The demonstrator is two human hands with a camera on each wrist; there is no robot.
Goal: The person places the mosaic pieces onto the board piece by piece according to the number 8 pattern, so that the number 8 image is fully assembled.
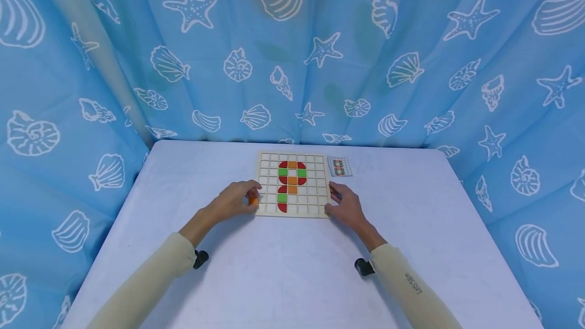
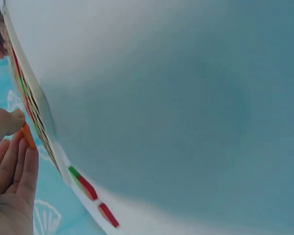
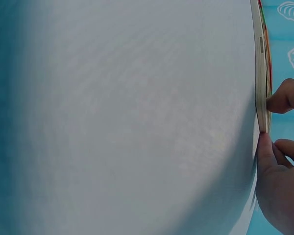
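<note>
A square wooden grid board (image 1: 315,199) lies on the table, with red, orange and green tiles (image 1: 292,180) set in some of its cells. Beside its left edge, my left hand (image 1: 235,199) pinches an orange tile (image 2: 28,136) between thumb and fingers. My right hand (image 1: 348,207) grips the board's right edge near the front corner; in the right wrist view, its fingertips (image 3: 277,102) touch the wooden side. The left wrist view also shows a green piece (image 2: 74,172) and red pieces (image 2: 108,215) lying on the table; the left hand seems to hide them in the head view.
A small pattern card (image 1: 339,166) with a coloured grid lies just beyond the board's right side. White cloth covers the table (image 1: 283,273). A blue curtain (image 1: 292,90) with shells and starfish hangs behind and at both sides.
</note>
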